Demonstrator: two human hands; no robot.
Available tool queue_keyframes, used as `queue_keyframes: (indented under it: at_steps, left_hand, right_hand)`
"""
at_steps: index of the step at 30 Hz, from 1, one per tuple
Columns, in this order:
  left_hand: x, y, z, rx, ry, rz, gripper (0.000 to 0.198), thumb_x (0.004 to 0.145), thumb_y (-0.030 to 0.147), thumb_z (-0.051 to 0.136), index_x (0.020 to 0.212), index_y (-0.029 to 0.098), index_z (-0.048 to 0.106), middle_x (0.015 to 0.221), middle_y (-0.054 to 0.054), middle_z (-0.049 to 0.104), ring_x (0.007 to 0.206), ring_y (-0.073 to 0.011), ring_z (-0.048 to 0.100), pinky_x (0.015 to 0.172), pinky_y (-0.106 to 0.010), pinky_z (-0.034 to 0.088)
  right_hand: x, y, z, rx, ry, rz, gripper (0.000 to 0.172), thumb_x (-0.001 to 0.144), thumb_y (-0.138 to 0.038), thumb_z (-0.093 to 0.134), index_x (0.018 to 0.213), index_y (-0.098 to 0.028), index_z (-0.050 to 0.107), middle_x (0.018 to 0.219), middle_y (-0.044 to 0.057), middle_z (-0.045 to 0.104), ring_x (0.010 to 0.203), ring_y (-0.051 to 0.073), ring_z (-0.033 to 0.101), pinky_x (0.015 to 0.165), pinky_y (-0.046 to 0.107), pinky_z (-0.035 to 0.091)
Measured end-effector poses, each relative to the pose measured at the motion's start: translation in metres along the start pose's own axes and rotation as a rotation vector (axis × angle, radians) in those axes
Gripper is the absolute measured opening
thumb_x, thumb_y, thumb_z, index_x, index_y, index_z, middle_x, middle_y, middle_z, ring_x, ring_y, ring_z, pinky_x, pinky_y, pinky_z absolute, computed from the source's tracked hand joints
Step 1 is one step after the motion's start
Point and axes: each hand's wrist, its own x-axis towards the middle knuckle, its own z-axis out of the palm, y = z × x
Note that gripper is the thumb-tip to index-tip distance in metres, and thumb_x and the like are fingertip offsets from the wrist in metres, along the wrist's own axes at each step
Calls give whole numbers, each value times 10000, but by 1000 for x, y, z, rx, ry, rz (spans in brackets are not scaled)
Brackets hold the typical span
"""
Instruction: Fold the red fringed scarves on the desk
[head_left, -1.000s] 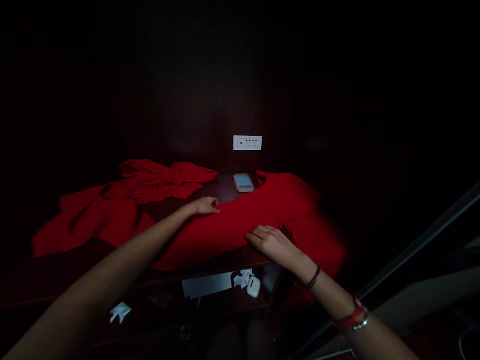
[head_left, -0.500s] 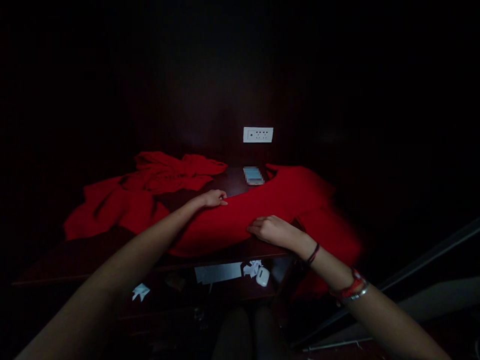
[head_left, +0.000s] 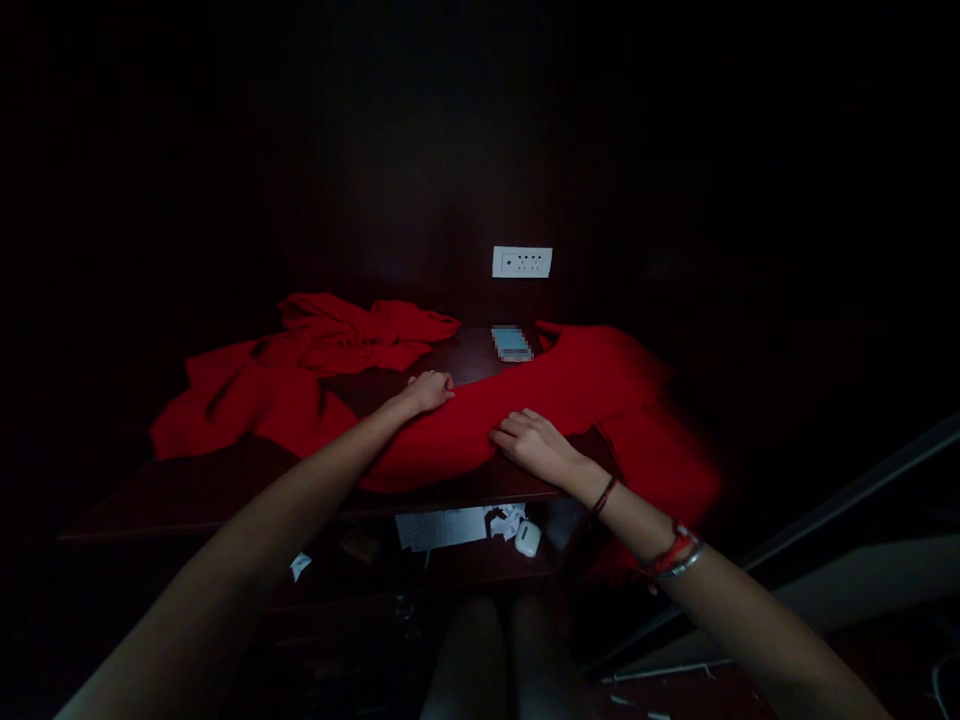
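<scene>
A long strip of red cloth, apparently a garment's sleeve (head_left: 457,430), lies across the dark wooden desktop (head_left: 217,490) and joins a wider red part at the right. At the strip's far edge, my left hand (head_left: 431,391) has its fingers curled closed on the fabric. My right hand (head_left: 531,442) is on the near edge, its bent fingers gripping the cloth and its thumb hidden. More red cloth (head_left: 337,340) lies bunched at the left. Over the desk's right end the red fabric (head_left: 667,460) hangs down into shadow.
A phone-like item (head_left: 511,344), blurred out, lies behind the strip. On the wall is a white socket plate (head_left: 523,262). The shelf below holds paper (head_left: 442,529), crumpled tissue (head_left: 507,520) and a white earbud case (head_left: 527,539). My knees are under the desk.
My left fingers have curled in more tightly at the far edge. My right hand has shifted slightly up and left on the cloth. The view has tilted a little.
</scene>
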Motion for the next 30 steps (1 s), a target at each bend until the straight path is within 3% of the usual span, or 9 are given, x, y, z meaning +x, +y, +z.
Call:
queue_keyframes:
  at_steps: [3,6,9,13,17,22,26,30]
  left_hand:
    - [1,2,-5,-60,-66,-15,126,653,286,493,661,174,550,657,-19,559,660,-145,499,584,-220,344]
    - [1,0,-16,-163,-155,23,163,640,304,490,580,158,529,551,10,522,565,-114,472,522,-199,336]
    - [3,0,-31,-513,-259,44,158,617,310,510,593,154,515,559,28,520,553,-98,466,533,-194,351]
    - [16,17,-55,-981,-222,4,131,608,252,555,685,153,518,657,24,552,609,-92,502,610,-213,387]
    - [42,62,-79,-1157,-186,87,79,691,193,506,744,140,530,678,5,560,618,-88,518,651,-241,410]
    - [90,138,-95,-1207,-20,141,223,722,129,473,938,161,517,673,5,552,553,-76,506,601,-240,424]
    - [133,196,-84,-1100,-11,252,306,693,83,462,983,160,518,657,1,549,532,-82,496,543,-224,414]
    - [161,239,-54,-882,-4,276,346,668,40,428,981,135,541,701,-17,575,546,-81,497,537,-203,406]
  right_hand:
    - [-2,-4,-3,-18,15,22,197,814,-153,353,855,-147,545,789,70,543,793,155,467,714,296,328]
    - [-9,-3,-8,7,20,101,208,809,-142,351,911,-148,533,769,73,551,740,149,484,674,270,350]
    - [-18,1,-12,106,65,242,272,799,-144,354,1030,-164,495,775,69,571,710,143,512,639,239,370]
    - [-22,15,-18,460,277,454,326,779,-148,339,1066,-185,488,782,46,601,709,122,545,658,217,395]
    - [-21,43,-33,979,479,680,370,764,-186,278,1082,-175,468,439,-40,512,414,87,490,457,187,382]
    - [-33,101,-53,1435,747,842,357,691,-190,294,998,-128,467,361,-59,437,310,78,434,332,152,267]
    - [-57,149,-49,1484,929,983,244,657,-139,282,833,-161,451,370,-74,397,295,62,413,314,137,234]
    - [-78,181,-23,1315,943,1237,212,674,-130,253,795,-171,421,411,-76,396,302,53,417,309,126,245]
